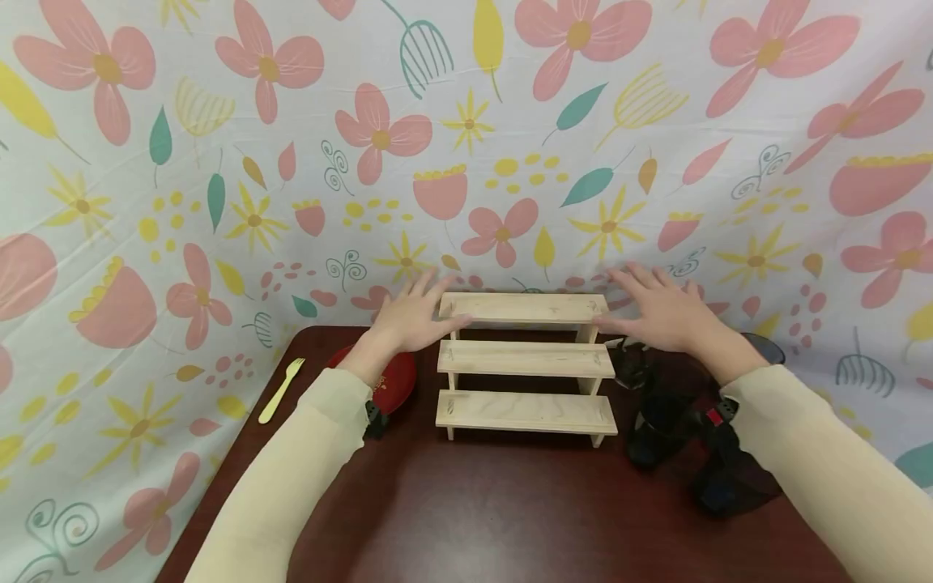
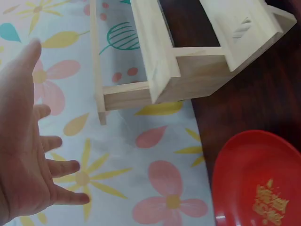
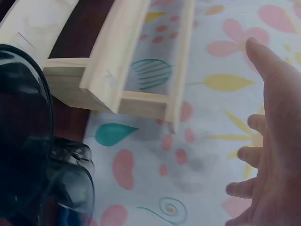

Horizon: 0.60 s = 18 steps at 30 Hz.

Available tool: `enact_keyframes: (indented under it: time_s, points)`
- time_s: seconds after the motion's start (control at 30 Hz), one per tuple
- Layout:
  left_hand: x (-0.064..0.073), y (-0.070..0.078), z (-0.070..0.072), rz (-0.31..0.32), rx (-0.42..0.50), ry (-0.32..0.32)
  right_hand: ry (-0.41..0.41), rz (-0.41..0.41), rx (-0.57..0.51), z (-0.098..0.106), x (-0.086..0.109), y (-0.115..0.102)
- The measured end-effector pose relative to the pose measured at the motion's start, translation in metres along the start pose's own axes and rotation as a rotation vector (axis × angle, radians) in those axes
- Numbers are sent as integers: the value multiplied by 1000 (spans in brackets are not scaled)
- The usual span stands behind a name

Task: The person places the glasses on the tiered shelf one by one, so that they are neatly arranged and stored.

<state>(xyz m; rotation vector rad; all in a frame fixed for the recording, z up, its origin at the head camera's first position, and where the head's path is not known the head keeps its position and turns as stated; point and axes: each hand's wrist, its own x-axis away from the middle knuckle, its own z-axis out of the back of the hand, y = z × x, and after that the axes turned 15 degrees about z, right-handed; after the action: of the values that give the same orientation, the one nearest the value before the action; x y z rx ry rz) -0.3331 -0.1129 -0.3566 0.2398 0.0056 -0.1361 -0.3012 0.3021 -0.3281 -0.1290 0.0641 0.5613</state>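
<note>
A three-tier wooden step rack (image 1: 525, 359) stands at the back of the dark table, its top step close to the patterned cloth. My left hand (image 1: 417, 314) hovers beside the rack's upper left end, fingers spread and holding nothing. On the opposite side my right hand (image 1: 659, 308) is likewise spread beside the upper right end. Both wrist views show a gap between the palm and the wooden rack (image 2: 160, 61). Below the left forearm lies a red plate (image 1: 397, 380) with gold markings, partly covered by the sleeve.
A pale yellow fork (image 1: 282, 391) lies near the table's left edge. Dark see-through glassware (image 3: 23, 117) crowds the right side, under my right forearm. A flower-printed cloth (image 1: 466, 162) hangs behind and along the left of the table (image 1: 496, 510).
</note>
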Motion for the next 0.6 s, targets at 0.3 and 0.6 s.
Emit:
enact_keyframes:
  time_s: [0.3,0.6]
  points:
    - [25,-21,-27,151,467,-96,106,32,-207,22,61,3]
    - [53,-30,-73,302,896,-358,327,40,-370,-1,137,-8]
